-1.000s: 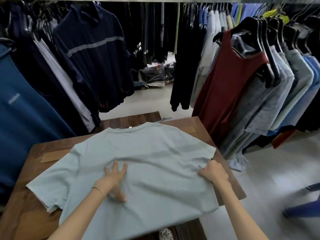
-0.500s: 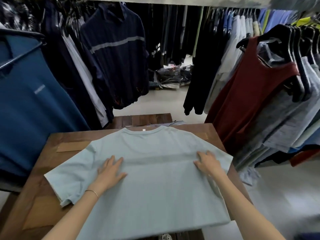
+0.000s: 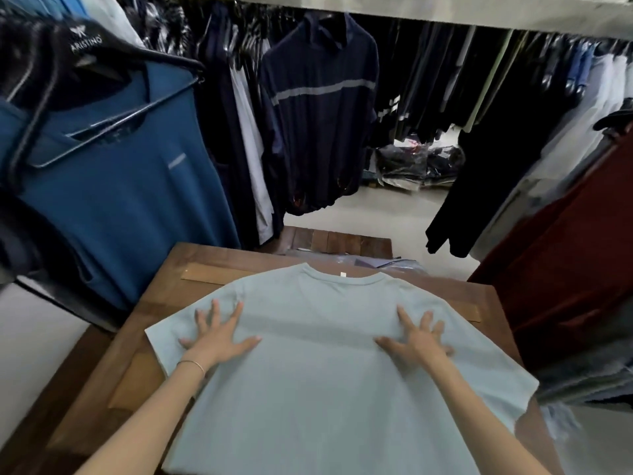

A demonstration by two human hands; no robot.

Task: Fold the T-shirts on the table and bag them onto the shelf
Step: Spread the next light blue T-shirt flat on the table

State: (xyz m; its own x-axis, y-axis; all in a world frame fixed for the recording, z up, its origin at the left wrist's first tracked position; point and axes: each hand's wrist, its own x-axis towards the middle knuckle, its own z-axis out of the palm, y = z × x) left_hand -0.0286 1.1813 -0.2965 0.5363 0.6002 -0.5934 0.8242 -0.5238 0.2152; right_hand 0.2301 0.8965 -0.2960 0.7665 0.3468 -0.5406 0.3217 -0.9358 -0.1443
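Note:
A pale blue-green T-shirt (image 3: 318,389) lies spread flat on the wooden table (image 3: 205,262), collar away from me, both short sleeves out to the sides. My left hand (image 3: 219,334) presses flat on the shirt near its left shoulder, fingers spread. On the right chest area my right hand (image 3: 418,341) also lies flat with spread fingers. Neither hand holds any cloth. A thin bracelet circles my left wrist.
Racks of hanging clothes crowd three sides: a teal shirt (image 3: 113,186) at left, a navy striped top (image 3: 322,108) ahead, a dark red garment (image 3: 565,255) at right. Bagged clothes (image 3: 418,162) lie on the floor beyond. A clear plastic bag (image 3: 383,264) sits at the table's far edge.
Both hands slid up the shirt towards its shoulders and spread their fingers flat; the right hand let go of the cloth it pinched near the sleeve. My view turned to the left.

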